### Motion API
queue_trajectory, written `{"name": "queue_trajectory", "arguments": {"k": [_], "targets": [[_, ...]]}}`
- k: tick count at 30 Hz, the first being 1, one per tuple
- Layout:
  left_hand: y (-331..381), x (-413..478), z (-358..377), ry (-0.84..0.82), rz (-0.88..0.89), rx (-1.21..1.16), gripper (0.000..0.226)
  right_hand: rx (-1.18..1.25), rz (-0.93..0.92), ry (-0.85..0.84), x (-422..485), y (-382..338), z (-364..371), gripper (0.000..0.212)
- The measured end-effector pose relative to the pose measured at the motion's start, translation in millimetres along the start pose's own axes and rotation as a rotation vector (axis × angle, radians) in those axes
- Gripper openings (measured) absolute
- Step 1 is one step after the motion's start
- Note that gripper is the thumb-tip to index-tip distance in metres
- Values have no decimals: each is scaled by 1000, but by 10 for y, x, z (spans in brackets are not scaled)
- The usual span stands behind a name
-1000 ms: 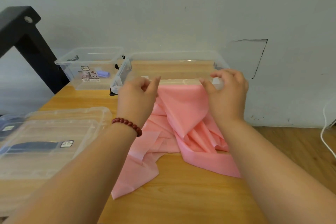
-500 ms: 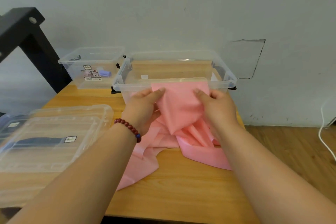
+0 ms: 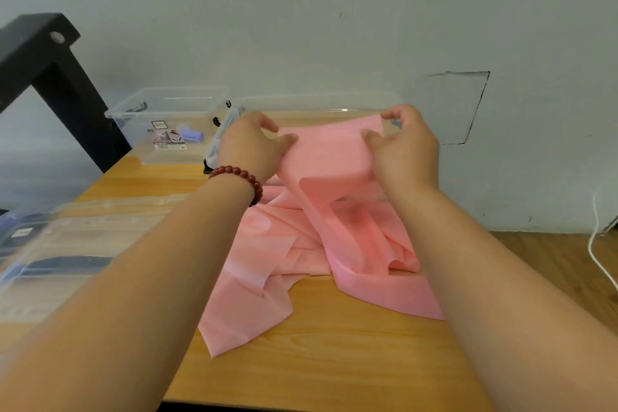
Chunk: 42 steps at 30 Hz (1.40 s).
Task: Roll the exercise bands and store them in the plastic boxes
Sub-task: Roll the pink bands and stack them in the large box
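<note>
One pink exercise band (image 3: 327,160) was in view, and both hands had it. Its upper edge was lifted clear of the table (image 3: 334,361) and drawn out from side to side in front of the middle clear box (image 3: 317,102). From that edge the sheet dropped toward the person and lay crumpled on the wood. One tail ended in a point toward the table's near edge and another strip ran off to the right. Bunched as it was, its full long axis could not be told; only the held part ran plainly left to right. The left hand (image 3: 250,144) pinched the band's upper left corner between thumb and curled fingers, and the right hand (image 3: 404,147) pinched the upper right corner the same way. There were two hands, and the left wrist wore one dark red bead bracelet (image 3: 240,177). Three clear plastic containers stood on the table. The middle box was right behind the hands. A second open box (image 3: 167,124) stood beside it at the back left, holding a small purple roll (image 3: 193,135) and bearing a label. A third, blurred container (image 3: 67,237) sat at the near left with something dark showing through it. A black frame (image 3: 50,77) rose at the far left against the grey wall (image 3: 334,10), and one white cable (image 3: 598,244) hung at the right.
</note>
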<state>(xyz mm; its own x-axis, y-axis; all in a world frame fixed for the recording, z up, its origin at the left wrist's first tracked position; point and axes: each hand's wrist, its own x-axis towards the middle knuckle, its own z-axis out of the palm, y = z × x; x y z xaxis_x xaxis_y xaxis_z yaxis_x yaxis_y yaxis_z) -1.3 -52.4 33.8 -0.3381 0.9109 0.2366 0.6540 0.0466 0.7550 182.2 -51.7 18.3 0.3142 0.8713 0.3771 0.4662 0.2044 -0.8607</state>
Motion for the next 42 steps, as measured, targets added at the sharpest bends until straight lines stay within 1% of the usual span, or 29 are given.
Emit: {"name": "queue_trajectory", "arguments": {"k": [2,4,6,9,10,11,13,14,15,16,17,19,20,21,22,23,25,26,27,29,30,31,32,33,35,37,39,40,42], "targets": [[18,-38,27,19,-26,-51,31,-86,12,28,-29,23,20,33],[4,-118,47,20,-31,-167,33,-90,0,45,-81,50,24,36],[-50,-213,54,8,-50,-328,33,3,36,70,-125,57,18,36],[-179,-339,98,24,-134,-578,25,151,216,83,-225,132,39,31],[-220,-383,121,26,-166,-669,23,215,289,58,-269,180,56,31],[-252,-438,145,26,-193,-760,22,294,363,-4,-317,228,80,31],[-306,-549,201,44,-245,-901,23,427,497,-192,-392,304,120,27],[-328,-605,227,45,-279,-942,24,443,520,-261,-425,304,118,22],[-355,-649,244,16,-322,-963,26,429,492,-289,-438,297,101,18],[-374,-691,255,-69,-368,-972,26,420,432,-282,-435,286,84,19],[-384,-727,252,-208,-410,-975,28,437,368,-255,-419,256,59,21],[-386,-772,206,-521,-434,-973,31,564,301,-213,-365,176,1,21],[-375,-768,178,-600,-410,-983,26,630,287,-204,-327,126,-31,17],[-346,-738,150,-608,-376,-1010,17,655,267,-208,-284,87,-60,15],[-313,-685,130,-561,-346,-1034,8,649,236,-228,-238,70,-72,15],[-263,-623,101,-492,-331,-1046,4,638,210,-263,-201,50,-87,17],[-160,-484,52,-367,-307,-1018,10,616,202,-359,-171,29,-95,31],[-112,-421,31,-322,-289,-1003,12,604,214,-388,-165,31,-85,38],[-72,-376,10,-309,-269,-1007,12,587,231,-384,-159,38,-70,39],[-29,-301,-39,-388,-202,-1011,8,528,247,-294,-117,47,-43,32],[-24,-279,-54,-434,-169,-989,12,481,232,-224,-73,61,-32,29],[-32,-263,-57,-447,-150,-935,22,427,204,-152,-38,54,-34,24],[-46,-234,-43,-400,-137,-834,30,372,170,-80,-1,53,-32,23],[-45,-214,-36,-316,-118,-688,34,327,138,-18,30,51,-31,25],[-51,-168,-12,-126,-48,-357,32,272,85,39,52,75,-14,27],[-48,-143,7,-3,6,-129,30,225,58,47,8,107,15,24],[-55,-147,30,62,47,-8,34,192,32,57,-80,140,33,19],[-59,-162,51,82,56,7,37,168,6,82,-135,148,34,18],[-69,-206,76,110,44,-60,39,127,-63,161,-256,161,26,23]]}}
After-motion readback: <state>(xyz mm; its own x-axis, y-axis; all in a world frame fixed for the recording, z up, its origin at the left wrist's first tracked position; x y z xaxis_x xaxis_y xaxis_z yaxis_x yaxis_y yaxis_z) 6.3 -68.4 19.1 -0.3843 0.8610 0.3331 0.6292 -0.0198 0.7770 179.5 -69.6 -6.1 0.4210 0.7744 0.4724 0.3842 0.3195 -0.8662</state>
